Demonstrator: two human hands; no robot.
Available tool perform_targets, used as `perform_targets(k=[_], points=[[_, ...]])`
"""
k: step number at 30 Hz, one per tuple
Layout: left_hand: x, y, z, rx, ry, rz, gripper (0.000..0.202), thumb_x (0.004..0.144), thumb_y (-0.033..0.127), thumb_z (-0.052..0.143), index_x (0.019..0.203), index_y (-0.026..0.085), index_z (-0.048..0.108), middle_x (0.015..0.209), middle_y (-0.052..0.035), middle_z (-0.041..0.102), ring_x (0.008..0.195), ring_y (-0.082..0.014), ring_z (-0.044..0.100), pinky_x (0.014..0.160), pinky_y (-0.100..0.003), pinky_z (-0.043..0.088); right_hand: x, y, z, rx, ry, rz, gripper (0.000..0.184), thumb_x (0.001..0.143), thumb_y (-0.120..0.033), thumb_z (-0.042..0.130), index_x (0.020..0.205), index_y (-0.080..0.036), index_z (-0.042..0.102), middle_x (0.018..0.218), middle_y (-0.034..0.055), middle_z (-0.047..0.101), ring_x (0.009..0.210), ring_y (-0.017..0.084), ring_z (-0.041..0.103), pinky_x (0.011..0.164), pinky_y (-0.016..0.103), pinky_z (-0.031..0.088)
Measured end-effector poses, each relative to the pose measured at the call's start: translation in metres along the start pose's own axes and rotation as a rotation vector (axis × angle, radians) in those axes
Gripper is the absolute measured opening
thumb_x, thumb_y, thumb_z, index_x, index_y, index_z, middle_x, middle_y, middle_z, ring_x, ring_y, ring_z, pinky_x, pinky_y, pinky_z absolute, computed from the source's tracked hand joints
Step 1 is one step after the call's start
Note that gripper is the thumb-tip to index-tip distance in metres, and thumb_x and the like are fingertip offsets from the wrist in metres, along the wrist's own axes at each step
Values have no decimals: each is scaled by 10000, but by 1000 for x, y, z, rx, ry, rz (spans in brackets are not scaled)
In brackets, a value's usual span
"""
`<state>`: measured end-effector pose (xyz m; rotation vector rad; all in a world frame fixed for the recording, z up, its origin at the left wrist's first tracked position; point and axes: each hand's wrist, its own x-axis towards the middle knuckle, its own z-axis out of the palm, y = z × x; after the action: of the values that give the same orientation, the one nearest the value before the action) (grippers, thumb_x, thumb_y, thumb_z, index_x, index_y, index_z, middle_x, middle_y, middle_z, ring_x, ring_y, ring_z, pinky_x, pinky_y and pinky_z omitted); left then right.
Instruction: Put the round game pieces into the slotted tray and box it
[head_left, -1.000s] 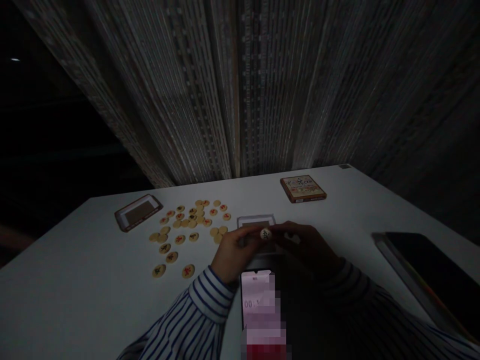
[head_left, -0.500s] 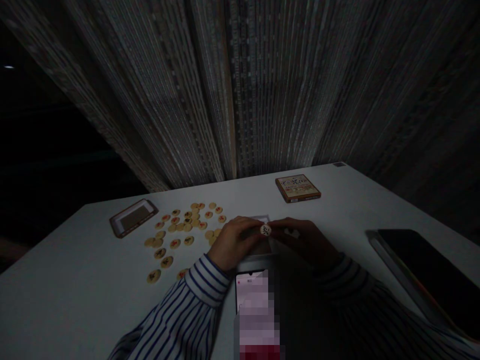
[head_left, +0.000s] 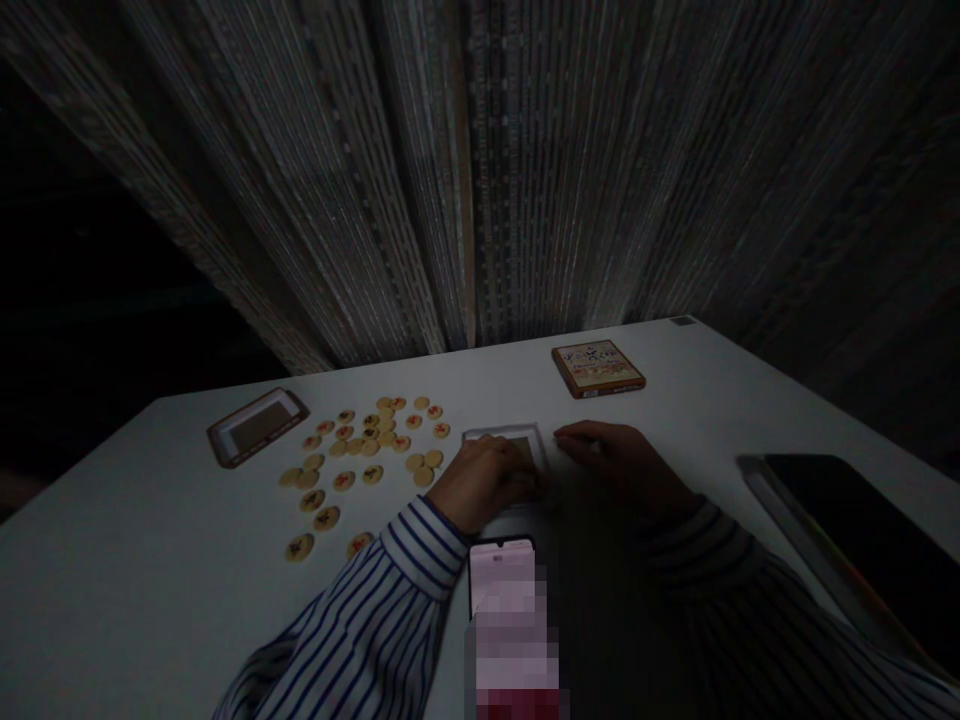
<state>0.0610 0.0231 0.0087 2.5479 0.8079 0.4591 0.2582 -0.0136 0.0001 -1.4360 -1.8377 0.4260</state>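
My left hand (head_left: 480, 485) reaches down into a shallow open box with a pale rim (head_left: 531, 434). Its fingers are bent and partly hidden; any piece between them is out of sight. To the right of the box, my right hand (head_left: 630, 468) rests low with its fingers stretched toward the rim and nothing visible in them. Round wooden Chinese chess pieces (head_left: 326, 518), some with red or black characters and some plain side up, lie scattered left of my left hand.
A brown-edged box lid or tray (head_left: 225, 452) lies at the far left. At the back right is a printed flat box (head_left: 600, 370). A lit phone (head_left: 502, 560) lies between my forearms, and a large dark tablet-like object (head_left: 847, 530) sits at right.
Both hands held a chess piece above the box before. Now they are apart: my left hand has dropped into the box, my right has drawn off rightward, and the piece is hidden.
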Motion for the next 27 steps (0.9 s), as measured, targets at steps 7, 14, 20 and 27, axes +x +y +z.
perform_targets(k=[7, 14, 20, 27], points=[[0, -8, 4, 56, -23, 28, 215, 809, 315, 538, 943, 241, 689, 776, -45, 619, 768, -172, 542, 719, -315, 410, -2, 6, 6, -93, -119, 37, 200, 798, -258, 490, 838, -189, 674, 795, 40, 708, 690, 161, 631, 622, 293, 476], [1, -7, 4, 61, -65, 10, 215, 826, 311, 510, 907, 253, 700, 744, -38, 609, 736, -160, 536, 667, -281, 404, -4, 5, 12, -72, -163, 97, 237, 794, -295, 504, 933, -188, 663, 835, 54, 713, 731, 172, 657, 638, 296, 509], [1, -9, 6, 86, -80, 27, 224, 828, 334, 507, 870, 239, 706, 736, -39, 613, 704, -152, 538, 642, -267, 395, -5, 0, 11, -13, -230, 143, 271, 802, -300, 498, 990, -168, 642, 831, 60, 712, 725, 173, 663, 633, 298, 517], [1, -10, 6, 72, -129, 16, 250, 835, 347, 492, 879, 222, 704, 767, -49, 632, 709, -153, 552, 633, -258, 393, -5, 0, 12, -31, -231, 148, 276, 804, -295, 496, 993, -163, 648, 866, 75, 710, 762, 186, 659, 659, 304, 511]])
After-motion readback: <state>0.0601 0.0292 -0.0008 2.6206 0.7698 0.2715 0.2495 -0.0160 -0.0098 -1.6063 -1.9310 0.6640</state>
